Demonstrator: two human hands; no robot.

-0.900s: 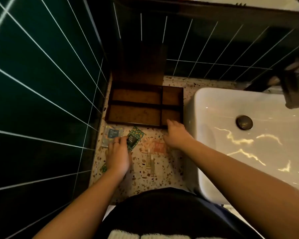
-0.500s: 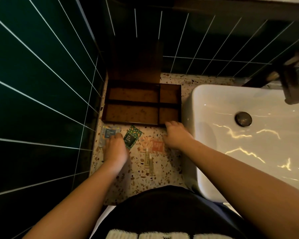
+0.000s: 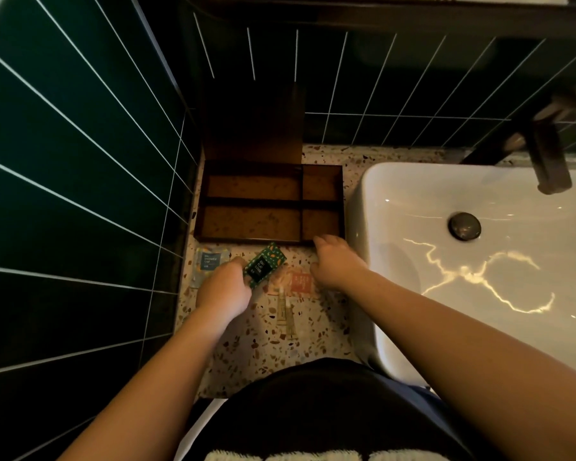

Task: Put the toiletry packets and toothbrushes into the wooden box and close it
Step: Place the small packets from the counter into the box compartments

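Risks first. Green packet (image 3: 264, 264) pinched only at one short end, tilted up off the table (image 3: 273, 347); thin and slick by the look of it, so likely to slip or flop on the way over. Wooden box (image 3: 269, 203) just beyond, lid standing upright against the tiled wall (image 3: 80, 134), four compartments all bare. Front wall of box right in the path: a low carry could catch the packet edge and knock it loose. Sink (image 3: 396, 181) close on the right; anything flicked sideways could land in the basin.

Grip, left hand (image 3: 223, 289): narrow, fingers curled with thumb and fingertips closed on near end of green packet. Pale blue packet (image 3: 208, 261) flat just beside the knuckles, possibly touched; cannot tell.

Grip, right hand (image 3: 336, 261): loosely spread, holding nothing, fingertips at front right corner of box, seemingly steadying it. Contact itself not certain in dim light.

Still on table: orange packet (image 3: 298, 282) between the hands, two slim toothbrushes (image 3: 287, 314) below it. Nothing loaded yet; task judged barely begun.
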